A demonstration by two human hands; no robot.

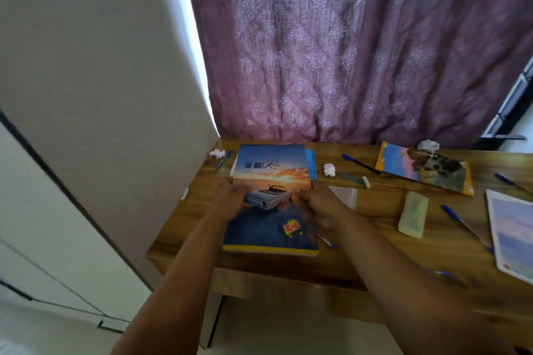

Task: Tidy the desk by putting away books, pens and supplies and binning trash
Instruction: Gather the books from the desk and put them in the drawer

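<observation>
Both hands flank the blue sunset-cover softback book (271, 199) lying on the wooden counter (375, 228): left hand (230, 202) fingers and right hand (320, 204) fingers curl onto its long edges, its long axis pointing away between them.

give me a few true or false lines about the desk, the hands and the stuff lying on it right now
1. Both hands are on the blue car-cover notebook at the left of the wooden desk. True: left hand at its left edge, right hand at its right edge.
2. Three crumpled white paper balls lie on the desk. True: one far left, one mid-desk, one by the purple patterned curtain.
3. The pale rectangular eraser block sits on top of the car-cover notebook. False: it lies on bare wood, to the right.
4. No pens remain on the desk. False: several blue pens do, such as one right of the eraser.
</observation>
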